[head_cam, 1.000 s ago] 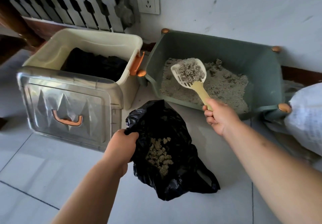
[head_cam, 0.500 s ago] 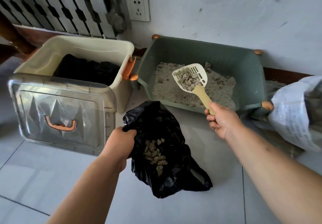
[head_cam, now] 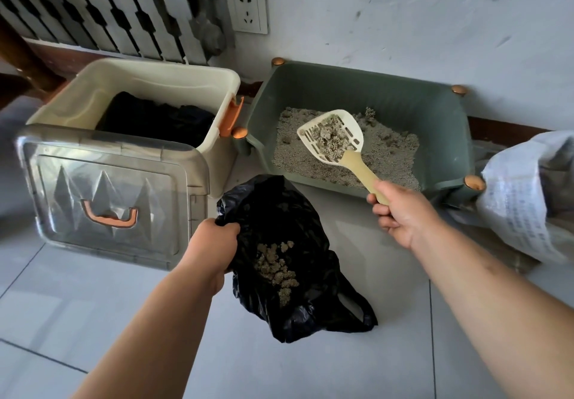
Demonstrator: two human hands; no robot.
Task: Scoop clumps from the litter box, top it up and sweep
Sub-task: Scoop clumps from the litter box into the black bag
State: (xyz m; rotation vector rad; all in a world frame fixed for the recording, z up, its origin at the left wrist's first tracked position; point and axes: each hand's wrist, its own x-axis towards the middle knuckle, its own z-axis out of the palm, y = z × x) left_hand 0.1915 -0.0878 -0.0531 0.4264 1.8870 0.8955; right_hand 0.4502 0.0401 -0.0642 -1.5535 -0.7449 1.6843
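Spilling is the main risk here. The scoop [head_cam: 354, 164] hangs over the litter box [head_cam: 388, 100], right of centre in the upper half of the frame. It is loaded with clumps [head_cam: 329, 137] that must cross the box's near rim and a strip of bare floor [head_cam: 357, 221] to reach the black bag [head_cam: 273, 209] at mid-frame. A tilt or jolt of the shallow pan would probably roll pieces onto the tiles, and fine grit could sift through its slots on the way.

The bag's mouth looks narrow and slack. The left grip [head_cam: 216, 241] bunches its left edge in curled fingers, and if that hold sagged the opening would likely fold shut under the drop.

The right grip [head_cam: 400, 212] is wrapped round the end of the scoop's tan handle, far from the load, so small wrist turns would swing the pan widely.

The clumps are grey-beige, knobbly and crumbly-looking, heaped in the middle of the cream slotted pan. A similar pile [head_cam: 275, 263] already lies inside the bag.
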